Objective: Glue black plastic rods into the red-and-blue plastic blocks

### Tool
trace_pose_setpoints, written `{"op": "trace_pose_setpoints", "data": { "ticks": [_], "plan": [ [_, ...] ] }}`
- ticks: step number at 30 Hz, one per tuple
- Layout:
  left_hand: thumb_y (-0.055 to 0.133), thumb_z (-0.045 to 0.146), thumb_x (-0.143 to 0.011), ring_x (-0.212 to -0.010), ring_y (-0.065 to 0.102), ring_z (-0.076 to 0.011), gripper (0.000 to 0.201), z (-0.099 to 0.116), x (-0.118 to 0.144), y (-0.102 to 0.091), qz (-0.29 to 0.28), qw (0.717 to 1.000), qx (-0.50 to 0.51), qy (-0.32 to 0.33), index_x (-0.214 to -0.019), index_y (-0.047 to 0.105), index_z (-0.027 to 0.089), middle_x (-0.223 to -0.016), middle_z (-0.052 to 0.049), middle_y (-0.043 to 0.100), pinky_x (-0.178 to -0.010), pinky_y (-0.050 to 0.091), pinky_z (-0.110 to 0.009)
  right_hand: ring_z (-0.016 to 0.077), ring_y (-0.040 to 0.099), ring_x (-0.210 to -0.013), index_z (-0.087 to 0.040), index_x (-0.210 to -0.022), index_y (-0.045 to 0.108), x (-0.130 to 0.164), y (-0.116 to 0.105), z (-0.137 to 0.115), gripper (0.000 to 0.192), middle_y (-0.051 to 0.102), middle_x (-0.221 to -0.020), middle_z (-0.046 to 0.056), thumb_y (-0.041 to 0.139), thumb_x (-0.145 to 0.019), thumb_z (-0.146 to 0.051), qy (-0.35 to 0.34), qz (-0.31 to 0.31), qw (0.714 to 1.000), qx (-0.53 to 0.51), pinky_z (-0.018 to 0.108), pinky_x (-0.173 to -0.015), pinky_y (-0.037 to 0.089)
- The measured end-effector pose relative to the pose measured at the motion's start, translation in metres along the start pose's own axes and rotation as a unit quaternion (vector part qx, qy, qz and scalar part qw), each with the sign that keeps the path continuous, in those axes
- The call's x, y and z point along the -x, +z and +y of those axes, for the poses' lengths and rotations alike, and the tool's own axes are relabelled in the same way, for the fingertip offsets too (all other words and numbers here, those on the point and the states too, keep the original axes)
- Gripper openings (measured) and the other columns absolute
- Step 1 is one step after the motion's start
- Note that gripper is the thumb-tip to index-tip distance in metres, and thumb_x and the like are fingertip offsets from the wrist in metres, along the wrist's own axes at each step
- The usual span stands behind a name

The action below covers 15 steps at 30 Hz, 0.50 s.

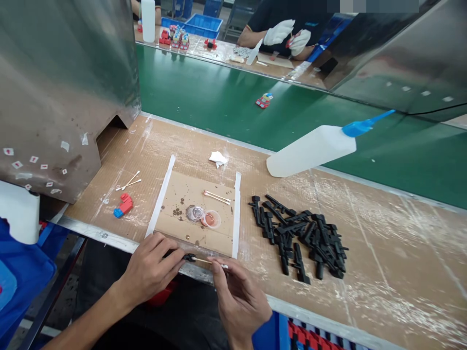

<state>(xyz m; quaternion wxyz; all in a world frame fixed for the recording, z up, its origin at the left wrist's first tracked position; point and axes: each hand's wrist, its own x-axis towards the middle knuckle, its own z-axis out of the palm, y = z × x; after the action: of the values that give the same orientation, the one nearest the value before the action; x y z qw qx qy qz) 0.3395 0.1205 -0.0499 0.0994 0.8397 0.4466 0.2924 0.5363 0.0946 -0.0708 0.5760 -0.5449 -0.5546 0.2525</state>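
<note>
At the near edge of the cardboard mat (189,194), the left hand (151,267) pinches a small black part (188,257). The right hand (239,296) pinches a cotton swab (207,261) whose tip touches it. Right of the mat, a pile of black parts (302,236) lies on the table (383,243), apparently not yet treated.

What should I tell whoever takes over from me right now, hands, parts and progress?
Left hand: pinching a small black part at the near table edge.
Right hand: holding a cotton swab, its tip at that part.
Parts: a heap of black parts lies to the right on the table. Two small dishes and spare swabs sit on the cardboard mat. A white squeeze bottle lies on its side behind the heap.
Done: one part in hand, being swabbed; no separate finished pile can be made out.
Left: the heap, seemingly.
</note>
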Motion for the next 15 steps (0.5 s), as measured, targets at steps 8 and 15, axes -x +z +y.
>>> {"op": "trace_pose_setpoints", "data": {
  "ticks": [8, 15],
  "plan": [
    [0.065, 0.012, -0.09, -0.079, 0.052, -0.0215, 0.018, 0.0017, -0.0015, -0.002, 0.007, 1.0, -0.007, 0.005, -0.107, 0.067, 0.016, -0.088, -0.006, 0.068, -0.07, 0.049, -0.035, 0.021, 0.072, -0.077, -0.021, -0.097, 0.072, -0.0002, 0.0012, -0.0006, 0.018, 0.075, -0.087, 0.005, 0.073, -0.083, -0.011, -0.001, -0.004, 1.0, 0.009, 0.032, -0.067, 0.06],
    [0.066, 0.012, -0.089, -0.078, 0.052, -0.0217, 0.016, 0.0009, -0.0021, -0.0017, 0.009, 1.0, -0.006, 0.004, -0.105, 0.068, 0.015, -0.088, -0.007, 0.068, -0.07, 0.049, -0.035, 0.0196, 0.071, -0.075, -0.022, -0.096, 0.072, -0.003, 0.0016, -0.0047, 0.021, 0.075, -0.085, 0.003, 0.073, -0.082, -0.007, -0.013, -0.013, 1.0, 0.0, 0.032, -0.068, 0.06]
  ]
}}
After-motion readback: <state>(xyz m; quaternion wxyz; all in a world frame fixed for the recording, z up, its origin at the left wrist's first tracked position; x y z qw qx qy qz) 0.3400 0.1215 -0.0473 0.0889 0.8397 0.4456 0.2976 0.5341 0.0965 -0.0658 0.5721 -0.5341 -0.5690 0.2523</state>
